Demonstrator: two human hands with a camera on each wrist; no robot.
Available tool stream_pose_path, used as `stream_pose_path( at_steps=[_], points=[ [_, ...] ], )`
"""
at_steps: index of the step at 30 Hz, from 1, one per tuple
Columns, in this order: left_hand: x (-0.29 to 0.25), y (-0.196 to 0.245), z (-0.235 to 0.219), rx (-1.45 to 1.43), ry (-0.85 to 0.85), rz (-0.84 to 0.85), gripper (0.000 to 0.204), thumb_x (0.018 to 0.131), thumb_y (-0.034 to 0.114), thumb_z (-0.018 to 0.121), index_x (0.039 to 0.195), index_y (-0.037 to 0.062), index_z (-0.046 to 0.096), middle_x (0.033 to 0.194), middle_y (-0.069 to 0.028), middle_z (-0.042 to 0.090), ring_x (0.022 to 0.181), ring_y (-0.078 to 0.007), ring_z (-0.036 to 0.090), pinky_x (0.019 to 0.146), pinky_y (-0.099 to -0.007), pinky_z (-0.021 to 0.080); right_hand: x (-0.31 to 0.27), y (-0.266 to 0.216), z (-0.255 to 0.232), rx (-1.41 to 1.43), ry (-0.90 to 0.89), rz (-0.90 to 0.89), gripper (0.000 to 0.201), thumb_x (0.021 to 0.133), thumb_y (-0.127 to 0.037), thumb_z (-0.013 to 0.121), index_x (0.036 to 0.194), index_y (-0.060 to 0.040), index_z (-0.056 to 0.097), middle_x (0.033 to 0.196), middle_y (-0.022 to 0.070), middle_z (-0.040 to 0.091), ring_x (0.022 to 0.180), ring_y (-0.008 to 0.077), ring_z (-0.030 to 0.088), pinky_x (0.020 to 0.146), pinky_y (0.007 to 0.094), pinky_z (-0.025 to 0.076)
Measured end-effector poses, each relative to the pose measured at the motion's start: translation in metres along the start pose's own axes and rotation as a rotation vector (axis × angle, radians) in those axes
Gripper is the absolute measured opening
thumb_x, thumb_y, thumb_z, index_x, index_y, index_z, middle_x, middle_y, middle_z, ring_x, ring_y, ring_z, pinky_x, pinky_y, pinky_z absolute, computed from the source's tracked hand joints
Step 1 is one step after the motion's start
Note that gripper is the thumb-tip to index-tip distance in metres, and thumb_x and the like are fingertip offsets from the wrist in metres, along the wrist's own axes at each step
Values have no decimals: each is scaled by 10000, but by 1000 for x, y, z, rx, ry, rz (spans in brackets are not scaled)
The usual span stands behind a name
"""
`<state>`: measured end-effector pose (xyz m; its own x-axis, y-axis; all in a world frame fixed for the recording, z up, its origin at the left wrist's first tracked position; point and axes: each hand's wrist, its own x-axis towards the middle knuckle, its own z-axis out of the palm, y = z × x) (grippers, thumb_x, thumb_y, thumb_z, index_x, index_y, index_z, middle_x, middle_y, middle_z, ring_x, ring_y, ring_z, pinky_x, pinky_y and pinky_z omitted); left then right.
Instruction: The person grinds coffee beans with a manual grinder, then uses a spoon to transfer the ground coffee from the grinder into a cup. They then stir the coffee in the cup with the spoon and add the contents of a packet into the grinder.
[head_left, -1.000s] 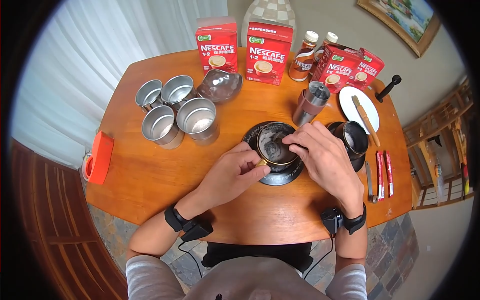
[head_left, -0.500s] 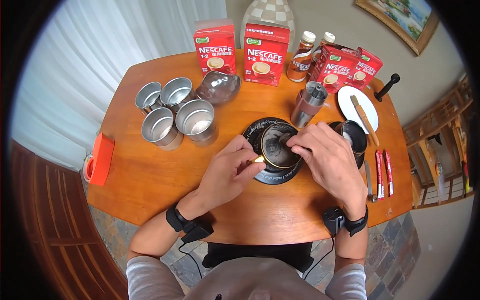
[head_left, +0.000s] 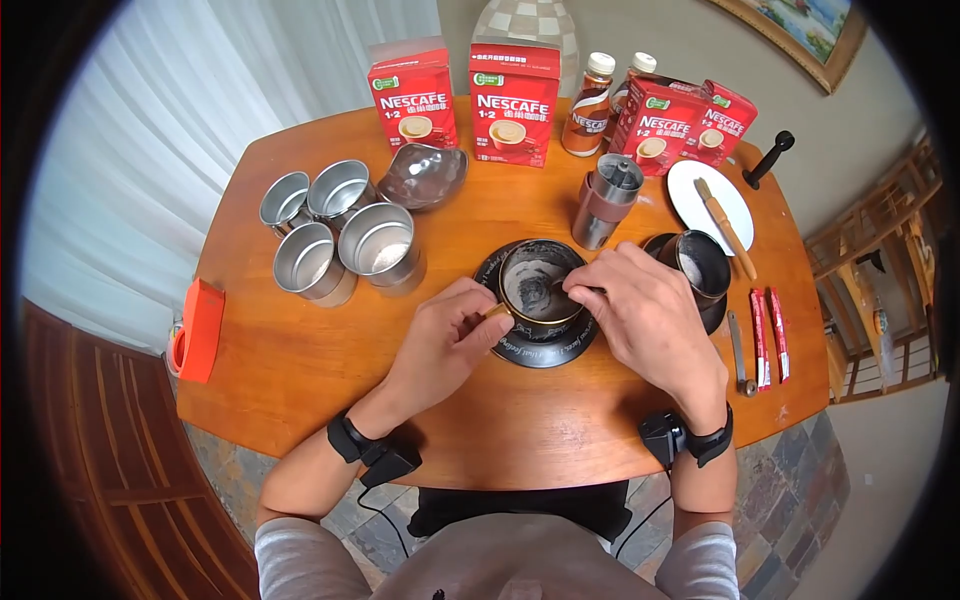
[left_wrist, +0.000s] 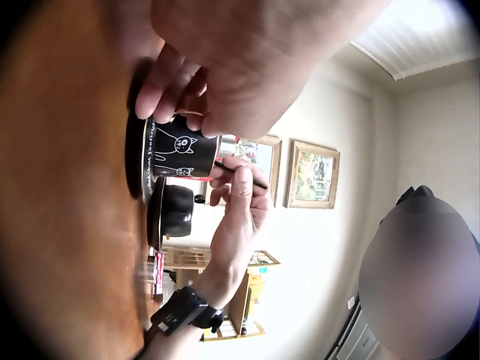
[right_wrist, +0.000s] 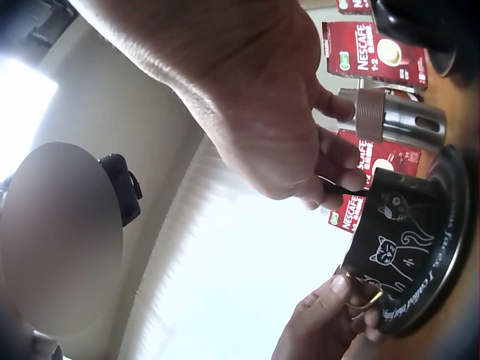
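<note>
A black cup (head_left: 541,322) with a gold rim stands on a black saucer (head_left: 541,354); pale residue lines its inside. The left hand (head_left: 441,337) pinches the cup's gold handle (right_wrist: 367,302) between thumb and fingers. Over the cup's right rim, the right hand (head_left: 648,318) pinches a thin dark utensil (left_wrist: 256,182), whose lower end dips inside the cup. In the right wrist view, white cat drawings show on the cup (right_wrist: 401,232). The tip of the utensil cannot be made out.
Four metal mugs stand at left, beside a clear bowl (head_left: 423,177). Red boxes (head_left: 512,110) and bottles line the back. A grinder (head_left: 607,204), a second black cup (head_left: 703,264), a white plate (head_left: 682,196) with a brush, and red sachets (head_left: 762,341) lie rightward.
The head view has shifted slightly. The cup has gone from tilted back to more level on the saucer, and the right hand's utensil has moved within it. Both grips remain.
</note>
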<state>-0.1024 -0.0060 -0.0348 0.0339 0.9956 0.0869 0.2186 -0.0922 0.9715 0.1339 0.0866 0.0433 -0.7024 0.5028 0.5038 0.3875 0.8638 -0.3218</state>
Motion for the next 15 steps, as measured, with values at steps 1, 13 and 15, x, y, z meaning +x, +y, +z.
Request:
stream_pose_path(
  at_steps=[1, 13, 15],
  points=[
    [0, -1, 0, 7, -11, -4, 158, 1065, 98, 652, 965, -24, 660, 1062, -36, 567, 828, -91, 621, 708, -235, 512, 0, -1, 2, -15, 1, -12, 86, 936, -101, 737, 955, -37, 683, 848, 108, 628, 824, 316, 628, 712, 431, 524],
    [-2, 11, 6, -84, -9, 52, 128, 1067, 92, 637, 1016, -21, 665, 1108, -56, 548, 862, -101, 623, 738, -239, 535, 2, -3, 5, -105, 43, -18, 88, 941, -102, 727, 938, -41, 664, 851, 104, 620, 821, 309, 626, 695, 434, 524],
    [-2, 10, 7, -33, -3, 80, 122, 1057, 89, 653, 1021, -27, 663, 1120, -51, 533, 860, -92, 598, 736, -232, 512, 2, -5, 1, -91, 24, -14, 92, 939, -101, 728, 939, -36, 662, 854, 107, 624, 824, 314, 628, 702, 436, 527]
  ],
)
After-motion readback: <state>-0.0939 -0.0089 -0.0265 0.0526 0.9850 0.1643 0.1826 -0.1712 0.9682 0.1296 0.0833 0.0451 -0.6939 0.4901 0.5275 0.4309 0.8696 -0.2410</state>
